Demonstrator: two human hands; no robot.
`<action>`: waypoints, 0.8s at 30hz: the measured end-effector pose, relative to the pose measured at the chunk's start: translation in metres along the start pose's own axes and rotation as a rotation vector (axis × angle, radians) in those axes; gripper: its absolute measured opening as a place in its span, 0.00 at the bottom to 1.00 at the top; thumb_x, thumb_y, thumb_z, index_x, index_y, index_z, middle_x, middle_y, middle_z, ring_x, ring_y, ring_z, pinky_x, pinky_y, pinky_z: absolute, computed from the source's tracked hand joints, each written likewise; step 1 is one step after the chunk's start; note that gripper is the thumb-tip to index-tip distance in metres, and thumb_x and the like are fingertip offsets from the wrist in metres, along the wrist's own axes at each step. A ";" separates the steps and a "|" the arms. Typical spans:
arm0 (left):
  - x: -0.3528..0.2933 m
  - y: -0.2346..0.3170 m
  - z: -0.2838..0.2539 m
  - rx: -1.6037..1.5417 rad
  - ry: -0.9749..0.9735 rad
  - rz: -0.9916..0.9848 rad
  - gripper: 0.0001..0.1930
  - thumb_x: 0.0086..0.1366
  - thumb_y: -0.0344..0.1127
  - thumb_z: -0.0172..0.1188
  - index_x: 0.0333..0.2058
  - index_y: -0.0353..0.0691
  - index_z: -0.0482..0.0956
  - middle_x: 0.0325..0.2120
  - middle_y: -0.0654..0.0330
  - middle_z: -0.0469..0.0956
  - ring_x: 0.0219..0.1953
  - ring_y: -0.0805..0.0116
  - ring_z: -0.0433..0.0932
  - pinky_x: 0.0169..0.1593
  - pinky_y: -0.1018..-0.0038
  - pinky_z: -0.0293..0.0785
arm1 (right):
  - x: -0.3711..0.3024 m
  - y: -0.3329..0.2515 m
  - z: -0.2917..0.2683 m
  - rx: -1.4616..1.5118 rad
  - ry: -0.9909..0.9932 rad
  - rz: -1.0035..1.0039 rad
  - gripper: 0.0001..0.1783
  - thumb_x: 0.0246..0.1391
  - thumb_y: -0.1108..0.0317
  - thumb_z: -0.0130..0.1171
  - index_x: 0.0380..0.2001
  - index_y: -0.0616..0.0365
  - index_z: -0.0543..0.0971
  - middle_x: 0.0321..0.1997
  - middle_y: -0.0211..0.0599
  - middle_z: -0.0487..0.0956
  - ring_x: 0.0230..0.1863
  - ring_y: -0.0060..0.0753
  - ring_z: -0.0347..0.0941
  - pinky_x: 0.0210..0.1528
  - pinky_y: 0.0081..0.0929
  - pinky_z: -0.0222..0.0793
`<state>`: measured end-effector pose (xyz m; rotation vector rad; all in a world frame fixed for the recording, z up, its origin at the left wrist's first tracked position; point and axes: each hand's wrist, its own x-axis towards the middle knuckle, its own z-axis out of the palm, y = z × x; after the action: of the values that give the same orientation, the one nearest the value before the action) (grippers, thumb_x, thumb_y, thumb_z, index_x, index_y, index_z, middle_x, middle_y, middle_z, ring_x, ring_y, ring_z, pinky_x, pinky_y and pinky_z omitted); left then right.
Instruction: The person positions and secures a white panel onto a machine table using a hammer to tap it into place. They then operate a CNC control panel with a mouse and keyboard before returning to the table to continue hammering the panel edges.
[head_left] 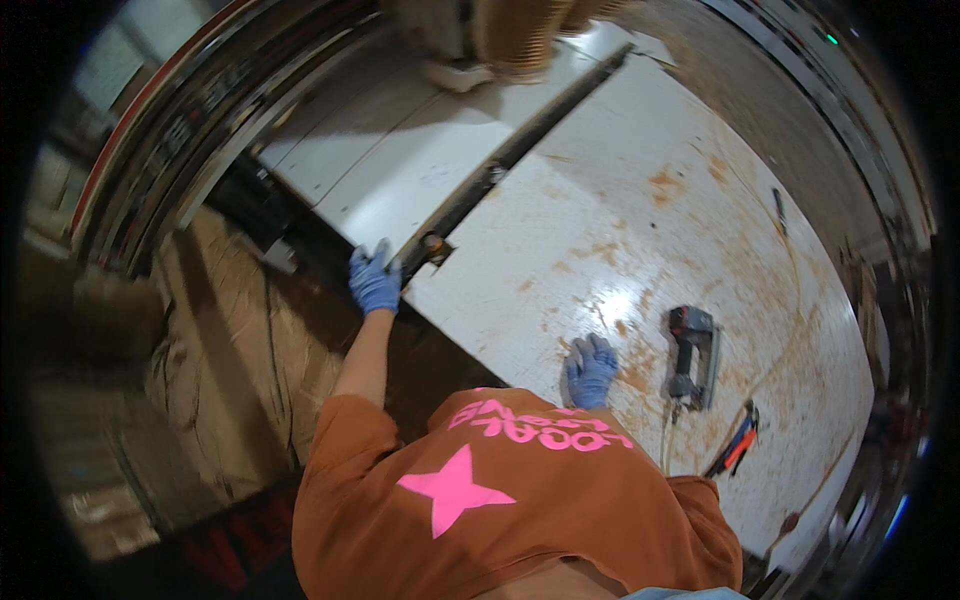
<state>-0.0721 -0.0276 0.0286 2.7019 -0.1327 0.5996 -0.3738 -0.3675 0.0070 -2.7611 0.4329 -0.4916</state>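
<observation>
My left hand, in a blue glove, reaches out to the near corner of a white panel. Its fingers look spread at the panel's edge, beside the dark slot that runs away between two white surfaces. On the dusty white tabletop my right hand, gloved the same, lies flat with nothing visible in it. To its right rests a dark pneumatic nail gun or stapler with a hose at its lower end. Nearer me lies a hand tool with red-orange and dark handles.
Sawdust patches are scattered over the tabletop. A small dark tool lies near its far right edge. Ribbed tan hoses and machinery stand at the far side. Brown sheeting covers the area to the left.
</observation>
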 end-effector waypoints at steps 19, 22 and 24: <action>0.000 0.004 0.016 0.058 -0.097 -0.101 0.21 0.65 0.49 0.57 0.57 0.58 0.74 0.60 0.49 0.58 0.57 0.55 0.67 0.55 0.66 0.70 | -0.003 -0.002 -0.002 0.048 0.071 0.074 0.21 0.50 0.54 0.56 0.48 0.46 0.76 0.57 0.39 0.69 0.60 0.47 0.60 0.64 0.50 0.49; -0.002 0.014 0.012 0.034 -0.083 -0.109 0.20 0.66 0.45 0.57 0.56 0.54 0.74 0.60 0.50 0.58 0.56 0.56 0.68 0.54 0.68 0.72 | -0.004 0.001 -0.002 0.054 0.070 0.077 0.21 0.50 0.54 0.56 0.47 0.46 0.76 0.57 0.39 0.69 0.60 0.47 0.60 0.64 0.51 0.49; -0.001 0.009 0.016 0.046 -0.076 -0.133 0.20 0.66 0.45 0.57 0.56 0.54 0.75 0.60 0.51 0.58 0.57 0.56 0.68 0.54 0.68 0.72 | -0.002 -0.002 -0.004 0.066 0.071 0.064 0.20 0.50 0.55 0.56 0.46 0.47 0.76 0.57 0.41 0.69 0.60 0.48 0.60 0.63 0.52 0.48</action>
<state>-0.0684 -0.0418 0.0180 2.7523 0.0415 0.4669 -0.3763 -0.3661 0.0113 -2.6636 0.5106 -0.5790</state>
